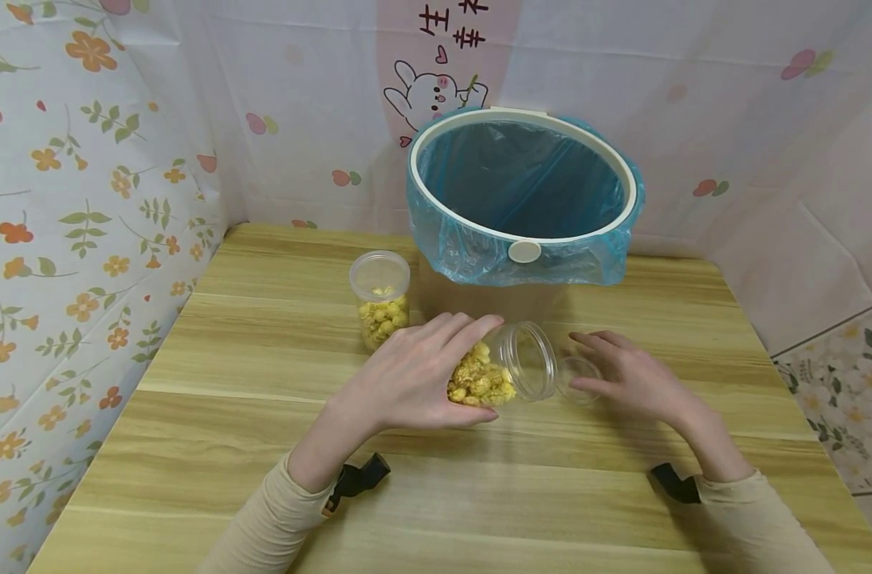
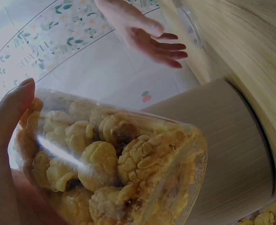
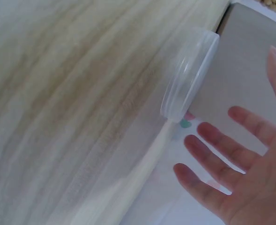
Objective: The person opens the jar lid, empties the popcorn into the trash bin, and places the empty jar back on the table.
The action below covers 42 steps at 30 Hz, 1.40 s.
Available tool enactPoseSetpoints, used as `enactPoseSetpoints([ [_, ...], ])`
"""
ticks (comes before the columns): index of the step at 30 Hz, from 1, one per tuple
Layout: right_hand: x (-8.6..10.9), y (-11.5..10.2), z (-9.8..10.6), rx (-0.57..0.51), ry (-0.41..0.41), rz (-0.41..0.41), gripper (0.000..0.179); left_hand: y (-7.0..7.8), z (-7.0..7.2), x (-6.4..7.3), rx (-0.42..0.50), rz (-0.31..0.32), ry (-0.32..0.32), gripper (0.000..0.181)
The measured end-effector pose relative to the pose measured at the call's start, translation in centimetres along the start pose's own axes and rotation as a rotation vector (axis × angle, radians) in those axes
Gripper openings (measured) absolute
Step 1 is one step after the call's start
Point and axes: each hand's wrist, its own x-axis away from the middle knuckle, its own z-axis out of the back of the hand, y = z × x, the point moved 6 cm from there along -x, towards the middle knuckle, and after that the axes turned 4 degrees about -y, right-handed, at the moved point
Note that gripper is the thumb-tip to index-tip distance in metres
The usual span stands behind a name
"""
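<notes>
My left hand (image 1: 414, 379) grips a clear plastic jar (image 1: 529, 363) of yellow popcorn (image 1: 482, 379). The jar is tilted on its side above the table, its uncovered mouth facing right. In the left wrist view, the popcorn (image 2: 98, 164) fills much of the jar near its base. My right hand (image 1: 633, 375) holds nothing; its fingers are spread in the right wrist view. Just left of that hand, a clear round lid (image 3: 189, 75) lies on the table. A second clear jar (image 1: 380, 307) of popcorn stands upright behind my left hand.
A trash bin lined with a blue bag (image 1: 450, 247) stands at the back of the wooden table (image 1: 214, 446), its white rim (image 1: 525, 237) circling a wide opening. Patterned cloth (image 1: 300, 104) hangs behind and at the left.
</notes>
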Motion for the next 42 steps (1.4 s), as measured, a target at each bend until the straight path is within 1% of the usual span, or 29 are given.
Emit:
enactPoseSetpoints([
  [9, -0.1, 1.1, 2.0, -0.201, 0.057, -0.087, 0.063, 0.0, 0.1, 0.0, -0.006, -0.006, 0.017, 0.096],
  [14, -0.3, 1.3, 3.3, -0.257, 0.070, -0.116, 0.057, -0.1, 0.2, 0.0, 0.000, -0.004, 0.021, 0.095],
  [18, -0.5, 1.2, 4.6, -0.262, 0.098, -0.132, 0.049, -0.1, 0.2, 0.0, -0.002, -0.003, 0.026, 0.096],
  [21, -0.7, 1.1, 5.7, -0.250, 0.120, -0.119, 0.045, -0.1, 0.2, 0.0, -0.006, -0.004, 0.029, 0.096],
  [25, -0.9, 1.0, 7.2, -0.280, 0.156, -0.099, 0.039, -0.1, 0.2, 0.1, -0.006, -0.004, 0.030, 0.097],
  [29, -1.0, 1.3, 8.6, -0.283, 0.195, -0.122, 0.034, -0.1, 0.3, 0.1, 0.003, 0.002, 0.024, 0.096],
  [33, -1.0, 1.4, 10.0, -0.273, 0.209, -0.132, 0.034, -0.1, 0.3, 0.1, 0.011, 0.005, 0.020, 0.096],
  [37, -1.2, 0.9, 11.4, -0.307, 0.213, -0.087, 0.035, 0.0, 0.4, 0.0, 0.013, 0.005, 0.022, 0.096],
  [42, -1.9, 0.2, 12.9, -0.382, 0.193, -0.012, 0.039, 0.0, 0.6, 0.1, 0.006, 0.013, 0.024, 0.096],
])
